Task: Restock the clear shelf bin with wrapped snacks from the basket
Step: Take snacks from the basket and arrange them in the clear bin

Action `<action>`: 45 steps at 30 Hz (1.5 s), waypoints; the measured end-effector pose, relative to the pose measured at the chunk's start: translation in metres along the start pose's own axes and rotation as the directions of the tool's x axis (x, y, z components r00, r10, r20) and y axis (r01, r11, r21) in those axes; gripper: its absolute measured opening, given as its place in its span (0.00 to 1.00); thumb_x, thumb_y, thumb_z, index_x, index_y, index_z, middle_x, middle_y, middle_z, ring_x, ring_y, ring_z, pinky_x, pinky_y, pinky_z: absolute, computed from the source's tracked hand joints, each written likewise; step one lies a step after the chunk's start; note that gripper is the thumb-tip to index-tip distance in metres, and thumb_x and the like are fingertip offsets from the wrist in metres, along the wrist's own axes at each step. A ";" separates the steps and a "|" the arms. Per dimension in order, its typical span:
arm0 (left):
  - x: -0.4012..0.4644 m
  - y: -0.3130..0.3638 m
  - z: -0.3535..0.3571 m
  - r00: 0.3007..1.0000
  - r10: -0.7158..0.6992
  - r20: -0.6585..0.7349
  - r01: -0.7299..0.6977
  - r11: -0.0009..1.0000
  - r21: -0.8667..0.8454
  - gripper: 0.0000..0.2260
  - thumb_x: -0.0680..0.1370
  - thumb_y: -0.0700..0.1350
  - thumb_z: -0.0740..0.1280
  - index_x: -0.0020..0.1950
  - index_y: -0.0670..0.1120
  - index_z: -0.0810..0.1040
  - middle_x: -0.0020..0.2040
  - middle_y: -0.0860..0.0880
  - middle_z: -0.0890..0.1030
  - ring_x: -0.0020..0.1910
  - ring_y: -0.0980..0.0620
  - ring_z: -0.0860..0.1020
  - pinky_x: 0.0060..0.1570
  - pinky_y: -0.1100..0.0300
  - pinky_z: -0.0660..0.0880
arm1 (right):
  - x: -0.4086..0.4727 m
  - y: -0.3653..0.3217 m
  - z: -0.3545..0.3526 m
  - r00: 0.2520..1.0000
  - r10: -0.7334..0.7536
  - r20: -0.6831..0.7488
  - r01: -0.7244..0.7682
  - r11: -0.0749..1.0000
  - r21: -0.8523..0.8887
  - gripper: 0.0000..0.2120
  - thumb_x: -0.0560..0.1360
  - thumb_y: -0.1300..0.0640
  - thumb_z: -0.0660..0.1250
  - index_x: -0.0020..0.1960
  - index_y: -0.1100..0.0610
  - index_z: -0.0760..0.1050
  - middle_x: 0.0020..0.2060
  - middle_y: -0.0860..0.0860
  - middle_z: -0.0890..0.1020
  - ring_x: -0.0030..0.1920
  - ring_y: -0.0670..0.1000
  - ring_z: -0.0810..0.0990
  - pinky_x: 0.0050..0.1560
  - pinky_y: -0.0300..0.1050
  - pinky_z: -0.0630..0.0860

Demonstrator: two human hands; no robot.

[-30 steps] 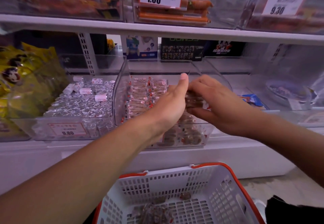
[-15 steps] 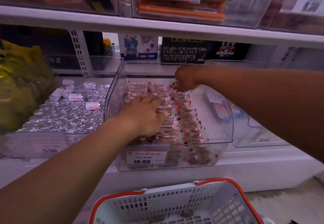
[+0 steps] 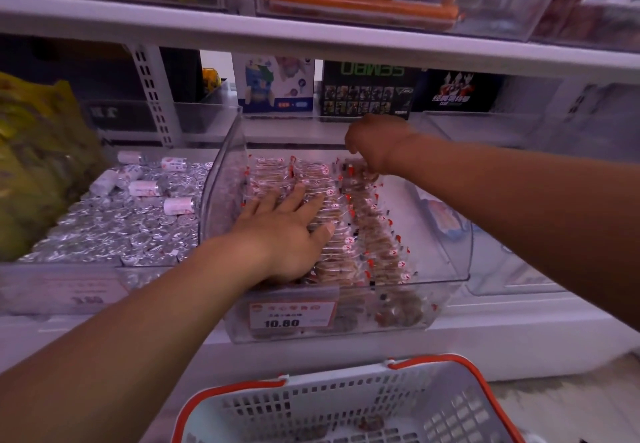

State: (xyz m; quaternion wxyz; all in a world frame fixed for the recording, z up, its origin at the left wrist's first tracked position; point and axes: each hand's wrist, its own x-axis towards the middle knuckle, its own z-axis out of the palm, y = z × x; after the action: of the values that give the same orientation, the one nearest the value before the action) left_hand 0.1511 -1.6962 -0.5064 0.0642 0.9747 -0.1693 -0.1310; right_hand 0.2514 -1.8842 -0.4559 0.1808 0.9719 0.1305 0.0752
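right hand [image 3: 372,142]: fingers curled down out of sight, grasp not discernible | left hand [image 3: 282,234]: palm conceals wrapped snacks [image 3: 363,220] beneath | basket [image 3: 349,404]: cut off by bottom edge, contents blurred | price label [image 3: 292,314]: upper text illegible | yellow packages [image 3: 38,162]: blurred, cropped at left edge

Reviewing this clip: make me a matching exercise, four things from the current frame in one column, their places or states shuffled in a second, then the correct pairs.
Things
1. left hand
2. right hand
3. basket
4. price tag

Places or states
A. on the front wall of the clear bin
B. on the floor below the shelf, nearly empty
C. flat on the rows of wrapped snacks
D. curled at the back of the bin

Pairs: 1-C, 2-D, 3-B, 4-A
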 end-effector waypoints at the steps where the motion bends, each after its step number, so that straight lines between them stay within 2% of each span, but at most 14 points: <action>1: -0.001 0.000 0.000 1.000 0.000 0.003 0.000 1.000 -0.005 0.28 0.81 0.66 0.44 0.80 0.62 0.40 0.80 0.58 0.36 0.80 0.48 0.38 0.75 0.47 0.37 | 0.000 0.000 0.000 1.000 0.010 0.004 -0.010 1.000 0.010 0.16 0.73 0.64 0.71 0.60 0.60 0.76 0.58 0.59 0.79 0.57 0.59 0.78 0.57 0.50 0.76; 13: 0.004 -0.003 0.001 1.000 0.022 -0.017 -0.022 1.000 -0.016 0.29 0.81 0.67 0.45 0.80 0.62 0.42 0.80 0.57 0.38 0.80 0.46 0.40 0.75 0.47 0.38 | 0.003 -0.006 0.006 0.998 0.005 0.058 -0.006 1.000 0.012 0.06 0.74 0.63 0.70 0.50 0.61 0.76 0.43 0.56 0.74 0.44 0.54 0.71 0.45 0.46 0.70; 16: 0.008 -0.004 0.000 0.998 0.028 -0.047 -0.030 0.999 -0.035 0.29 0.81 0.67 0.48 0.80 0.62 0.46 0.81 0.56 0.41 0.80 0.45 0.42 0.76 0.45 0.40 | -0.002 -0.006 -0.005 0.987 -0.013 0.158 0.009 1.000 0.022 0.07 0.75 0.62 0.70 0.52 0.62 0.75 0.50 0.58 0.79 0.46 0.55 0.74 0.47 0.46 0.73; 20: 0.005 0.001 -0.004 0.975 0.057 -0.216 -0.087 0.987 -0.133 0.27 0.81 0.59 0.60 0.78 0.50 0.63 0.78 0.47 0.64 0.75 0.42 0.64 0.73 0.49 0.62 | -0.031 -0.013 -0.020 0.980 -0.032 0.195 0.042 0.998 -0.051 0.22 0.73 0.67 0.70 0.67 0.61 0.73 0.59 0.58 0.79 0.57 0.58 0.78 0.58 0.51 0.77; 22: -0.005 0.005 -0.009 0.921 0.045 -0.386 -0.143 0.963 -0.230 0.17 0.80 0.52 0.64 0.65 0.46 0.78 0.62 0.44 0.80 0.60 0.43 0.78 0.59 0.52 0.75 | -0.058 -0.020 -0.034 0.993 -0.045 0.108 0.046 0.999 -0.005 0.19 0.74 0.67 0.67 0.64 0.59 0.75 0.58 0.58 0.79 0.57 0.60 0.78 0.56 0.52 0.77; 25: -0.034 0.011 -0.016 0.811 0.036 -0.584 -0.202 0.954 -0.222 0.10 0.80 0.48 0.64 0.45 0.47 0.84 0.38 0.50 0.83 0.36 0.52 0.79 0.36 0.58 0.74 | -0.114 -0.029 -0.045 0.969 0.032 -0.245 0.012 0.984 0.178 0.11 0.75 0.63 0.64 0.55 0.54 0.78 0.52 0.55 0.81 0.52 0.59 0.80 0.51 0.54 0.79; 29: -0.082 0.010 0.003 0.472 0.386 -0.792 -0.438 0.883 0.169 0.13 0.78 0.48 0.63 0.35 0.47 0.76 0.32 0.50 0.79 0.30 0.48 0.75 0.32 0.56 0.73 | -0.211 -0.067 -0.003 0.572 0.369 -0.732 0.161 0.825 0.542 0.05 0.77 0.58 0.64 0.48 0.54 0.79 0.37 0.48 0.78 0.35 0.44 0.71 0.37 0.40 0.69; 31: -0.098 0.011 0.033 0.368 0.527 -0.766 -0.511 0.803 0.307 0.12 0.76 0.46 0.66 0.32 0.48 0.72 0.29 0.49 0.76 0.28 0.46 0.74 0.29 0.57 0.71 | -0.248 -0.101 0.050 0.550 0.534 -0.642 0.138 0.700 0.701 0.04 0.76 0.58 0.65 0.46 0.53 0.79 0.34 0.46 0.76 0.32 0.43 0.70 0.36 0.39 0.67; 33: -0.106 0.007 0.070 0.380 0.589 -0.713 -0.535 0.769 0.350 0.12 0.74 0.43 0.68 0.30 0.48 0.72 0.27 0.48 0.74 0.28 0.45 0.73 0.29 0.56 0.70 | -0.269 -0.141 0.107 0.687 0.588 -0.428 0.041 0.556 0.830 0.05 0.73 0.57 0.66 0.46 0.53 0.80 0.31 0.46 0.77 0.31 0.45 0.73 0.35 0.42 0.71; 35: -0.104 -0.001 0.113 0.578 0.571 -0.582 -0.539 0.803 0.253 0.10 0.74 0.44 0.68 0.33 0.47 0.74 0.30 0.48 0.77 0.30 0.44 0.76 0.30 0.55 0.73 | -0.286 -0.176 0.157 0.904 0.405 -0.139 -0.089 0.494 0.865 0.07 0.72 0.57 0.67 0.49 0.53 0.80 0.34 0.48 0.80 0.34 0.49 0.78 0.39 0.45 0.77; 37: -0.101 -0.014 0.162 0.904 0.350 -0.246 -0.324 0.936 0.139 0.06 0.76 0.48 0.65 0.45 0.49 0.80 0.42 0.47 0.83 0.40 0.43 0.81 0.39 0.51 0.78 | -0.305 -0.200 0.204 0.967 0.030 0.253 -0.232 0.516 0.824 0.16 0.73 0.56 0.70 0.60 0.56 0.78 0.49 0.56 0.83 0.49 0.56 0.82 0.55 0.48 0.78; 39: -0.106 -0.031 0.223 0.993 -0.016 0.116 0.010 0.999 0.049 0.19 0.77 0.53 0.65 0.66 0.51 0.76 0.59 0.45 0.81 0.55 0.42 0.80 0.53 0.51 0.78 | -0.326 -0.218 0.246 0.772 -0.230 0.592 -0.342 0.635 0.692 0.38 0.70 0.51 0.76 0.74 0.58 0.65 0.68 0.62 0.72 0.67 0.60 0.73 0.67 0.48 0.70; 41: -0.119 -0.042 0.287 0.885 -0.212 0.414 0.254 0.966 -0.047 0.30 0.78 0.54 0.67 0.77 0.44 0.65 0.72 0.40 0.71 0.67 0.40 0.73 0.63 0.50 0.73 | -0.349 -0.233 0.278 0.577 -0.267 0.772 -0.429 0.706 0.564 0.55 0.65 0.46 0.80 0.80 0.55 0.50 0.75 0.62 0.60 0.73 0.62 0.65 0.70 0.52 0.68; 45: -0.142 -0.035 0.386 0.687 -0.280 0.670 0.586 0.759 -0.284 0.47 0.76 0.50 0.73 0.82 0.48 0.42 0.81 0.41 0.47 0.77 0.37 0.58 0.70 0.47 0.67 | -0.376 -0.259 0.310 0.483 -0.242 0.842 -0.512 0.702 0.495 0.60 0.60 0.40 0.81 0.79 0.53 0.46 0.75 0.62 0.55 0.71 0.66 0.66 0.64 0.59 0.72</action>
State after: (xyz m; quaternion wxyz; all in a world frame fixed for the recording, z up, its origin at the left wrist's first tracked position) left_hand -0.0734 -1.6454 -0.8486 0.2125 0.8474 0.1010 -0.4760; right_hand -0.1066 -1.8596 -0.8757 -0.1668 0.8698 -0.0460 -0.4621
